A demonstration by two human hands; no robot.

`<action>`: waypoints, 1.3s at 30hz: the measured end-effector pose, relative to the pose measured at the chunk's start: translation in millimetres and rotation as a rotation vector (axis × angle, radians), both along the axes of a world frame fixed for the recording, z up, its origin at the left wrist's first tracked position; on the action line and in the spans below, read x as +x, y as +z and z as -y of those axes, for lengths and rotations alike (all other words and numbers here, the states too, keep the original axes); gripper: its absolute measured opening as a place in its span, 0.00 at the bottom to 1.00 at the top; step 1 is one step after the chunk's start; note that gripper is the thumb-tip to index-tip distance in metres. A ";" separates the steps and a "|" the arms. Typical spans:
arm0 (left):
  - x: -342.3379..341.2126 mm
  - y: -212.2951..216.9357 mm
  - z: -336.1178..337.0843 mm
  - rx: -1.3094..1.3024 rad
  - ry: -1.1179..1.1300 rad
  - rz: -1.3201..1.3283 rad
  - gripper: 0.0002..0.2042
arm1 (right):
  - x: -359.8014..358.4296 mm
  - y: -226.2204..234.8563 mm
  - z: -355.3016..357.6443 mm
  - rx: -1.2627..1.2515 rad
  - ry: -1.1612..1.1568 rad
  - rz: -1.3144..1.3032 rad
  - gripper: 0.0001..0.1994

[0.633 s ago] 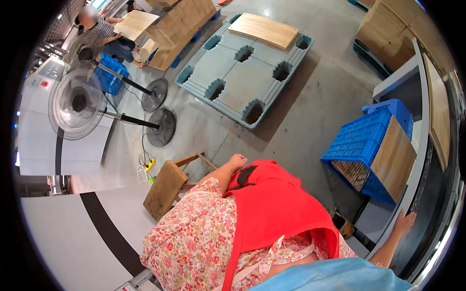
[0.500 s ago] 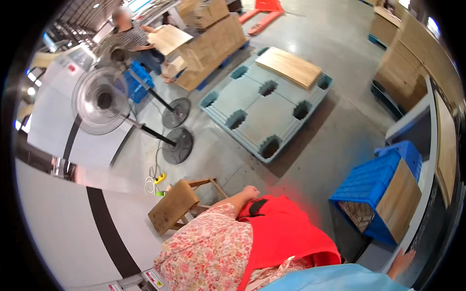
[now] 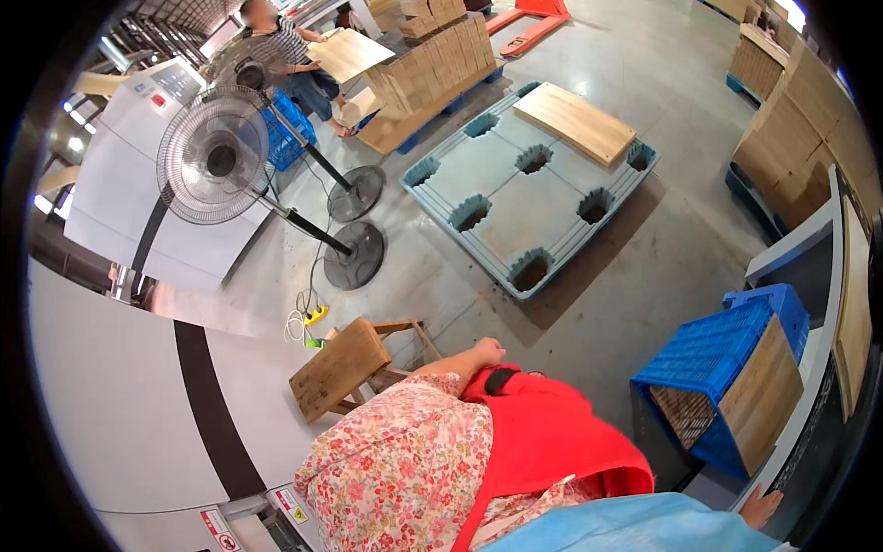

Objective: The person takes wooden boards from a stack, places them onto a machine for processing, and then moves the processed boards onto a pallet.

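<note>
My left hand [image 3: 490, 350] is held out past the front of my red apron [image 3: 561, 432], its fingers curled in and nothing showing in them. A wooden stool [image 3: 340, 370] stands just left of that forearm. Far down on the right, my right hand [image 3: 762, 507] lies on the grey frame [image 3: 798, 437] of a long machine, fingers stretched out. Ahead of that hand, a blue plastic crate [image 3: 704, 368] is tilted against the frame, with a wooden board [image 3: 762, 396] at its side.
A grey-green pallet [image 3: 515, 212] carries a wooden board [image 3: 576, 122]. Two pedestal fans [image 3: 221, 158] and a yellow power strip [image 3: 316, 315] with cables are at left. Beyond, a person [image 3: 292, 55] holds a board beside stacked wood [image 3: 441, 60]. An orange pallet jack [image 3: 529, 26] stands farther back.
My view has turned a little, so the pallet, fans and stool sit farther right and higher in the picture. Both hands keep nearly the same poses, the right one still on the frame.
</note>
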State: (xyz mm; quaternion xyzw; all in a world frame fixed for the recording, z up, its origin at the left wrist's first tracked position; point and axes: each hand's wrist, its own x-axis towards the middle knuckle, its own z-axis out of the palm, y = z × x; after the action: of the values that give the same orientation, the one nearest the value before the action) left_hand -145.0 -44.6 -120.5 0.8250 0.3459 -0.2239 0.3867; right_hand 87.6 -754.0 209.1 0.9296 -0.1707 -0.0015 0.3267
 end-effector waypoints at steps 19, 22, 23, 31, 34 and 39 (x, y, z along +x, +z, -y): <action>-16.8 3.8 -3.9 -0.013 -0.012 -0.042 0.18 | 11.0 0.4 -5.7 0.044 0.086 0.111 0.29; -5.4 -7.3 -9.2 -0.177 0.150 -0.094 0.18 | 13.2 0.2 -8.1 0.066 0.132 0.144 0.28; 4.9 -8.1 -9.7 -0.149 0.124 -0.102 0.18 | 13.9 -0.6 -8.9 0.071 0.143 0.160 0.27; 133.8 -8.4 -10.9 -0.077 -0.011 -0.170 0.16 | 16.7 -8.3 11.5 0.249 0.085 0.335 0.22; 211.5 -3.3 -6.3 -0.296 0.211 -0.201 0.14 | 33.5 1.4 7.4 0.251 0.003 0.351 0.15; 368.7 47.6 26.5 -0.493 0.364 -0.057 0.13 | 167.2 24.3 -97.4 0.605 0.438 0.464 0.14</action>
State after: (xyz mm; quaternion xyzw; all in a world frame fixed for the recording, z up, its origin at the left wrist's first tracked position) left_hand 223.7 -71.1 -72.9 0.6242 0.4342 -0.2512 0.5990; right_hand 254.8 -656.6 233.4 0.9733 -0.0303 0.2269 -0.0148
